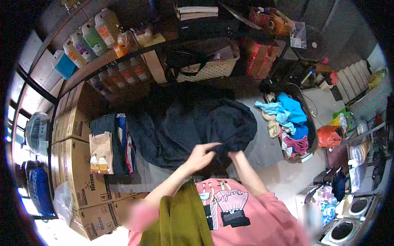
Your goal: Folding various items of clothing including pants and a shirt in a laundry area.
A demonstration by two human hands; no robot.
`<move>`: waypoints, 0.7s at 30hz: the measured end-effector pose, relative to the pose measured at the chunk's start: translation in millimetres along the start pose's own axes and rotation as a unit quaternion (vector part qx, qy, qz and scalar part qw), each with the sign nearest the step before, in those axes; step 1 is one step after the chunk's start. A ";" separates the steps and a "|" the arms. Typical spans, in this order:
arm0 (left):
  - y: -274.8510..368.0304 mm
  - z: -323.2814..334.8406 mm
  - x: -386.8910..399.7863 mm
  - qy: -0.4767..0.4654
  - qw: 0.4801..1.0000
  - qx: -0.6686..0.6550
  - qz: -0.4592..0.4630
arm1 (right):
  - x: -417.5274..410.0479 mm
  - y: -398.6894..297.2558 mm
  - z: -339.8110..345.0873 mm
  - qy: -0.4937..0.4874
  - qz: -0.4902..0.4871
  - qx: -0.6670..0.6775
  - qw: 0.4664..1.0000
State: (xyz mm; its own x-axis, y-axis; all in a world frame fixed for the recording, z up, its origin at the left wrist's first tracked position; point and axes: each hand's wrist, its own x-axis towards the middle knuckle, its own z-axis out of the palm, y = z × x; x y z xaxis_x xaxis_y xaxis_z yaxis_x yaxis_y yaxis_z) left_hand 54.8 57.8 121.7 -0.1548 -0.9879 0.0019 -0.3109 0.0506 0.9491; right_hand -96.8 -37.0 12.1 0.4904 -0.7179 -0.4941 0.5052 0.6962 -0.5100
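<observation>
A large black cloth garment point(190, 129) lies spread and rumpled over the grey table point(264, 147) before me. My left hand point(203, 156) pinches its near edge between thumb and forefinger. Close by on the right, my right hand point(236, 156) grips the same edge, its fingertips partly hidden by dark fabric. To the left of the garment rest folded clothes point(118, 153) in dark, blue and red, with a folded beige T-shirt point(101, 150) with a printed picture on top. An olive-green cloth point(181, 218) hangs down my front on the left.
At the right stands a dark basket point(314, 135) heaped with crumpled clothes point(291, 115). Stacked cardboard boxes point(84, 172) flank the left side. Beyond the table, a shelf point(92, 66) carries several detergent jugs point(92, 37), and a white perforated basket point(212, 72) sits below.
</observation>
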 end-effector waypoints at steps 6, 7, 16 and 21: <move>66.2 0.8 -32.9 -0.262 0.937 -0.224 -0.064 | -32.6 -74.3 -37.7 -0.063 -0.095 -0.174 0.978; 75.9 -5.0 -37.6 -0.265 0.929 -0.254 -0.037 | -52.1 -63.5 -50.7 -0.072 -0.111 -0.203 0.970; 76.2 -10.0 -65.2 -0.374 0.887 -0.266 -0.049 | -118.0 -59.9 -63.9 -0.198 -0.217 -0.471 0.832; 102.1 -45.8 -39.5 -0.101 0.991 0.033 0.085 | -94.1 -49.6 24.8 -0.238 -0.282 -0.580 0.726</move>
State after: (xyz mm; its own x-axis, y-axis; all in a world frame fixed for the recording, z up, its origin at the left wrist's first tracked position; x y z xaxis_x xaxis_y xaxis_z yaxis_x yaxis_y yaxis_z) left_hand 72.2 95.3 233.0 -0.3930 -0.9151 0.0903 -0.3235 0.2295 0.9180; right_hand -150.4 -4.0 101.3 0.7675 -0.6144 0.1830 -0.0813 -0.3765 -0.9229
